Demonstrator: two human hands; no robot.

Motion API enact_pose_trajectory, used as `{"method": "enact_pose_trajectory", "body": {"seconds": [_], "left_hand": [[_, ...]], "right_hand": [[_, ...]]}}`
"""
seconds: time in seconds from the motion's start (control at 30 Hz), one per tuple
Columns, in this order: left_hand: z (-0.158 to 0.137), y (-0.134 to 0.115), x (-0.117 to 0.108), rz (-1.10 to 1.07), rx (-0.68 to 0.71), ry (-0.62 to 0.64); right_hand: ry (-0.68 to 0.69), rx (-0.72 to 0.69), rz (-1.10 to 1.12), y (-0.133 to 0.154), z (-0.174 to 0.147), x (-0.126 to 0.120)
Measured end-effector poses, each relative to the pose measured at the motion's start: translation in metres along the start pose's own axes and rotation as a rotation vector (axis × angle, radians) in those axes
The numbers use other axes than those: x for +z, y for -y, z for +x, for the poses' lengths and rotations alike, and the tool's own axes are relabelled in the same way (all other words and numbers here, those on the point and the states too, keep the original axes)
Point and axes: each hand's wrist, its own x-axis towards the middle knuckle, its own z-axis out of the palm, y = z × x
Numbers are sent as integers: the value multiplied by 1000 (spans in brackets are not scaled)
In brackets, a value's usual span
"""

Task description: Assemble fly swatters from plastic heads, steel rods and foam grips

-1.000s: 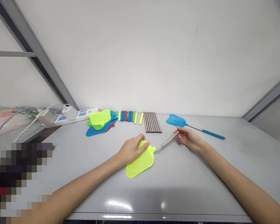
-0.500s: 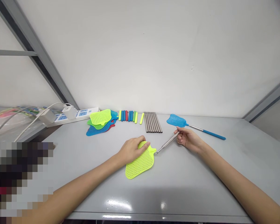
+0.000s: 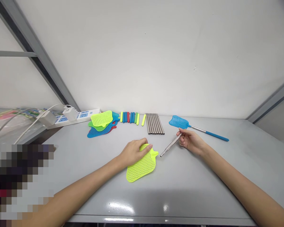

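Note:
My left hand (image 3: 133, 153) grips the upper edge of a yellow-green fly swatter head (image 3: 142, 167), its thumb on the top face and its fingers partly hidden behind. The head's short neck points right. Between the fingertips of my right hand (image 3: 190, 140) is a metal telescopic rod (image 3: 171, 144), slanting down to the left. Its lower end is near the neck but apart from it. Behind the right hand lies a blue fly swatter (image 3: 178, 122) with a metal shaft and a blue handle (image 3: 216, 136).
Along the back of the grey table (image 3: 180, 195) lie a pile of coloured swatter heads (image 3: 101, 119), a row of coloured handle grips (image 3: 130, 117) and several metal rods (image 3: 155, 124). A white power strip (image 3: 84, 115) with plugged-in chargers stands at the left.
The rod's lower end has shifted slightly down and to the right. The yellow-green swatter head has moved a little to the left. Both hands keep their holds.

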Motion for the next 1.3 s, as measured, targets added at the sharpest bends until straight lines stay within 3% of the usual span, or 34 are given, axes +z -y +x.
{"method": "enact_pose_trajectory", "body": {"seconds": [1.3], "left_hand": [[1,1,1,-8,22,1]], "right_hand": [[-21,-63,49,1,-4,7]]}}
